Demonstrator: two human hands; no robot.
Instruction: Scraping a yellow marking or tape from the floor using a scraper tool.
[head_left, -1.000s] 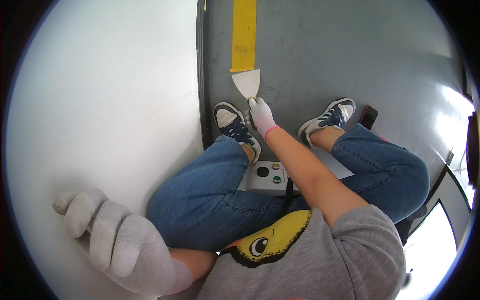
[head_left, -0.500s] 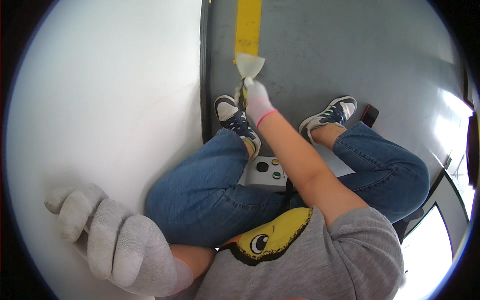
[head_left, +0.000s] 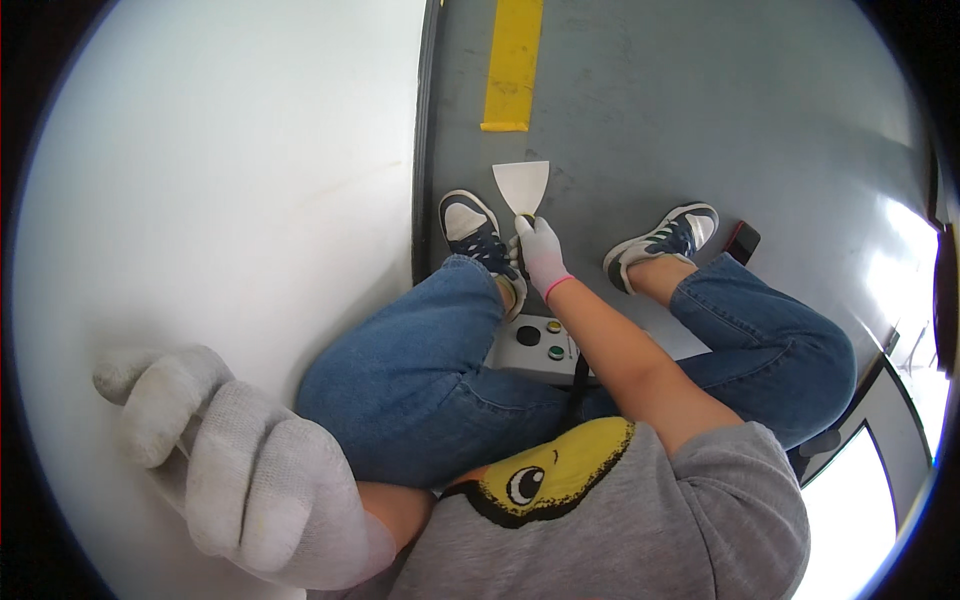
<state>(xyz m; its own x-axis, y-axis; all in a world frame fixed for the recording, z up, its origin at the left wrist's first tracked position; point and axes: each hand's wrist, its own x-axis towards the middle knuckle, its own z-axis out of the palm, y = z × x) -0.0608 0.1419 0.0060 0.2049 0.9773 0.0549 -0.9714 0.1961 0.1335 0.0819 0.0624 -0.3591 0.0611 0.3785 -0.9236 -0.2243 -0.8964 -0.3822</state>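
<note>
My right hand (head_left: 541, 254), in a thin white glove with a pink cuff, grips a putty knife (head_left: 522, 185) by its dark handle. The wide pale blade points away from me over the grey floor. Just beyond the blade, apart from it, is the near end of a yellow floor tape strip (head_left: 514, 65); that end looks slightly curled. At the lower left my left hand (head_left: 255, 465), in a thicker off-white knit glove, is close to the white wall (head_left: 220, 180) with its fingers curled inward. Its palm is hidden, so anything inside does not show.
A dark baseboard (head_left: 423, 150) runs along the wall's foot. Between my legs is a pale box (head_left: 510, 357) with round buttons. My shoes (head_left: 470, 225) flank the work spot. A phone (head_left: 742, 242) lies beyond my right shoe, and a bright framed panel (head_left: 850, 500) stands at lower right.
My right hand has drawn the putty knife back toward me, off the tape's end and onto grey floor. My left hand stays curled by the wall. The view has shifted slightly.
</note>
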